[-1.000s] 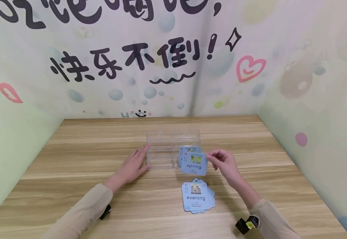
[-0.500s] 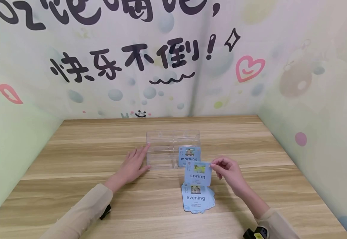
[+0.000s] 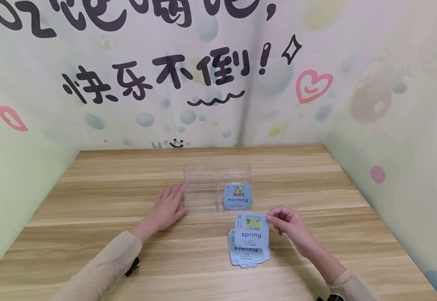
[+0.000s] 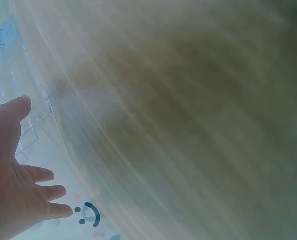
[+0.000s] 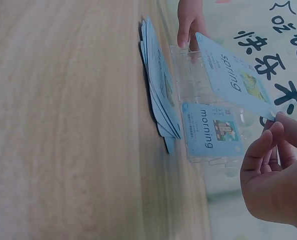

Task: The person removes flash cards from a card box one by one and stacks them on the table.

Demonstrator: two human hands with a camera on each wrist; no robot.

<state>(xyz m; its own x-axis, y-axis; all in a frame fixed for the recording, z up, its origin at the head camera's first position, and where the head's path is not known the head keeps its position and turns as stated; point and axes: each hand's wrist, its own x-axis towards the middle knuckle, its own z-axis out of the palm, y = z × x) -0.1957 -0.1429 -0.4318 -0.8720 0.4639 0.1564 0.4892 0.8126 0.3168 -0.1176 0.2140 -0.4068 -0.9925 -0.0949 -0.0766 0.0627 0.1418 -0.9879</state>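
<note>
Tabletop [image 3: 90, 188]: wood-grain finish, smooth, low sheen. Card holder [image 3: 207, 186]: clear, glossy rigid plastic. "spring" card [image 3: 252, 230], "morning" card [image 3: 238, 196] and card stack [image 3: 246, 255]: smooth printed cardstock, slight gloss. Sleeves [image 3: 101, 269]: matt beige cloth.

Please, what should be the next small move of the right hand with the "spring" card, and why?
Probably lower the "spring" card onto the stack of cards and release the grip. The right hand pinches the card by its right edge, raised just above the stack, covering the "evening" card on top. The left hand rests open against the clear organizer, where the "morning" card stands.
</note>
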